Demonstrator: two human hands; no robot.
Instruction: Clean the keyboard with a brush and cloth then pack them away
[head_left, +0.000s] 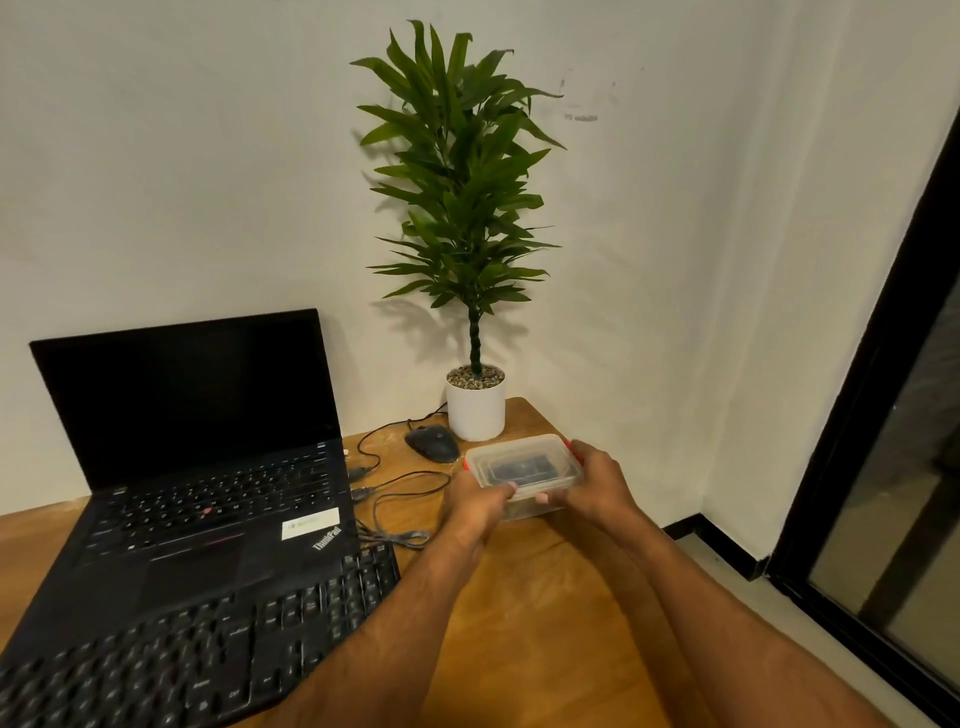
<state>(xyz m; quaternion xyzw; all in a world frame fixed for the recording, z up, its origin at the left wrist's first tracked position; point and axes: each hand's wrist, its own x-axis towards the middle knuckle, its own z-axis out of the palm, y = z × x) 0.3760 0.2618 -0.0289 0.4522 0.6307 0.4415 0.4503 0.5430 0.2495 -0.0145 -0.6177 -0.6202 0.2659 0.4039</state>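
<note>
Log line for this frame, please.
box: lid on, on desk | left hand: grips box | right hand: grips box | keyboard: untouched

Two off-white walls met in a corner behind a wooden table with a warm brown grain. A tall green plant in a white pot stood at the table's far corner, throwing soft shadows on the wall. On the right ran a dark-framed glass door. A black skirting lined the wall's foot above a pale grey floor. The light was dim and warm.
</note>
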